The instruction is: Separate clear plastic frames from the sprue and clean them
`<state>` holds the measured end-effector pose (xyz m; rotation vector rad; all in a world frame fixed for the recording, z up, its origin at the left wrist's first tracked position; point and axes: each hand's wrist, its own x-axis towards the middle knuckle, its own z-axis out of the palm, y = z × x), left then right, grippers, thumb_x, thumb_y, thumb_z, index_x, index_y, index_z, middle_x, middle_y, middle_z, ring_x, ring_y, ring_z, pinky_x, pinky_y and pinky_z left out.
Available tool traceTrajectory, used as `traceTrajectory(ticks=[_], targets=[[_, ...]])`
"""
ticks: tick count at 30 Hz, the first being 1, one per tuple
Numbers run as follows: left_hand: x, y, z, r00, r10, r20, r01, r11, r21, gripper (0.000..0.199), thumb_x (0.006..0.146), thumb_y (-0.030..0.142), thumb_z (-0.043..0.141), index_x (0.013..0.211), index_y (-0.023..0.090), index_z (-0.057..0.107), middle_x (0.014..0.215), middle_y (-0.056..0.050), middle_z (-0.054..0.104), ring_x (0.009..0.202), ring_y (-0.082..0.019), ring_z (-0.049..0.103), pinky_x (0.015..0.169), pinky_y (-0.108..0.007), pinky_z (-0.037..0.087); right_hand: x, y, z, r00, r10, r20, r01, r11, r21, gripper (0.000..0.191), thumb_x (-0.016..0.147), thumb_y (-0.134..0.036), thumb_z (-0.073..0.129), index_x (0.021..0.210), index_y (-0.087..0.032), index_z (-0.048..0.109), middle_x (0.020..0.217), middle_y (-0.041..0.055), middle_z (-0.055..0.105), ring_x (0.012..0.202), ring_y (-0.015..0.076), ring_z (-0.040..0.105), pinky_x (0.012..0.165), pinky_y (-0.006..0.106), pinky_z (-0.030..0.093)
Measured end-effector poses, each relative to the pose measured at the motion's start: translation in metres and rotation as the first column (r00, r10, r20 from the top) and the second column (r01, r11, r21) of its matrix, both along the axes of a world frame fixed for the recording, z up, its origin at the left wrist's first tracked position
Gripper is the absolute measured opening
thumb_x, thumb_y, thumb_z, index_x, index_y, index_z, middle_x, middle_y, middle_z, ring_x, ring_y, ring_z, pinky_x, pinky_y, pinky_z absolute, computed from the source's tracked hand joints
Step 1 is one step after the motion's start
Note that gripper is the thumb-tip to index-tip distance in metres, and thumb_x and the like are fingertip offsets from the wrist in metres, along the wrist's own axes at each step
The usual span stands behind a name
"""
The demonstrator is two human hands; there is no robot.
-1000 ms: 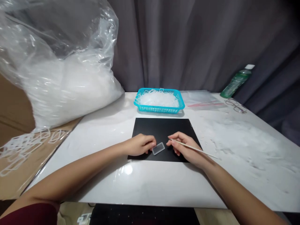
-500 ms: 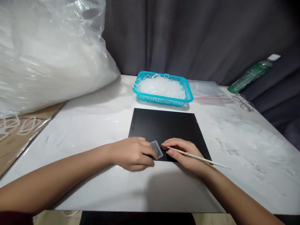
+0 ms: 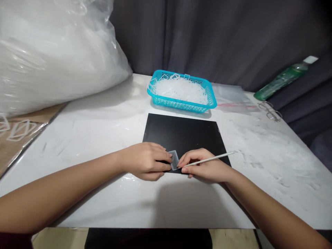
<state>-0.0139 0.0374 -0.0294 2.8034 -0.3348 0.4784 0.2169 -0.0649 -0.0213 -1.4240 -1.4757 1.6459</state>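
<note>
A small translucent rectangular plastic piece [image 3: 174, 159] with raised edges lies tilted on the black mat [image 3: 181, 133], near its front edge. The fingertips of my left hand [image 3: 149, 160] grip it along its left side, palm down. My right hand [image 3: 204, 166] is closed in a pen grip around a thin pale stick-like tool [image 3: 214, 157]. The tool's working end is at the lower right corner of the plastic piece, mostly hidden by my fingers. Its other end points up and right, past the mat.
Behind the mat stands a blue basket [image 3: 183, 104] full of thin white plastic frames. A big clear bag [image 3: 57, 58] fills the left. Clear zip bags [image 3: 232, 97], glasses [image 3: 269, 111] and a green bottle [image 3: 285, 79] lie at the right back. White scraps litter the table's right side.
My right hand has moved left against the plastic piece, and the tool's rear end has swung upward. My left fingers have shifted on the piece, which has turned slightly. The camera view has shifted a little.
</note>
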Motion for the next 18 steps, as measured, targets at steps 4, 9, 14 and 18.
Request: traceTrajectory(ticks=[4, 9, 14, 18], targets=[[0.0006, 0.0011, 0.0009, 1.0, 0.003, -0.019, -0.004, 0.999, -0.043, 0.026, 0.084, 0.024, 0.055, 0.108, 0.02, 0.066, 0.106, -0.01, 0.069, 0.103, -0.024, 0.063, 0.093, -0.039, 0.047, -0.0009, 0.0003, 0.0012, 0.999, 0.021, 0.041, -0.021, 1.0, 0.001, 0.013, 0.076, -0.031, 0.07, 0.077, -0.018, 0.07, 0.087, 0.0057, 0.07, 0.054, 0.01, 0.059, 0.052, 0.025, 0.05], [-0.0003, 0.0013, 0.0007, 0.997, -0.007, -0.076, 0.003, 0.998, -0.059, 0.032, 0.084, 0.026, 0.053, 0.114, 0.021, 0.063, 0.109, -0.011, 0.067, 0.101, -0.024, 0.063, 0.092, -0.039, 0.045, 0.0004, 0.0008, 0.0016, 0.993, 0.058, 0.106, -0.06, 0.998, 0.018, 0.01, 0.077, -0.029, 0.069, 0.077, -0.02, 0.071, 0.088, 0.0054, 0.071, 0.057, 0.0112, 0.061, 0.052, 0.024, 0.049], [-0.0008, 0.0007, 0.0011, 0.986, 0.002, -0.168, -0.008, 0.999, -0.04, 0.038, 0.086, 0.031, 0.049, 0.12, 0.021, 0.061, 0.114, -0.011, 0.065, 0.102, -0.025, 0.061, 0.09, -0.039, 0.044, 0.0, 0.0013, 0.0022, 0.983, 0.077, 0.167, -0.088, 0.994, 0.058, 0.01, 0.077, -0.029, 0.068, 0.08, -0.02, 0.072, 0.088, 0.0057, 0.072, 0.063, 0.0142, 0.063, 0.054, 0.025, 0.049], [-0.0012, 0.0007, 0.0016, 0.987, -0.003, -0.161, -0.002, 0.999, -0.034, 0.038, 0.084, 0.032, 0.052, 0.12, 0.022, 0.062, 0.115, -0.011, 0.064, 0.101, -0.026, 0.061, 0.089, -0.039, 0.045, -0.0004, 0.0009, 0.0045, 0.961, 0.088, 0.261, -0.129, 0.98, 0.148, 0.009, 0.078, -0.029, 0.067, 0.08, -0.022, 0.073, 0.089, 0.0056, 0.073, 0.08, 0.0197, 0.067, 0.063, 0.028, 0.05]])
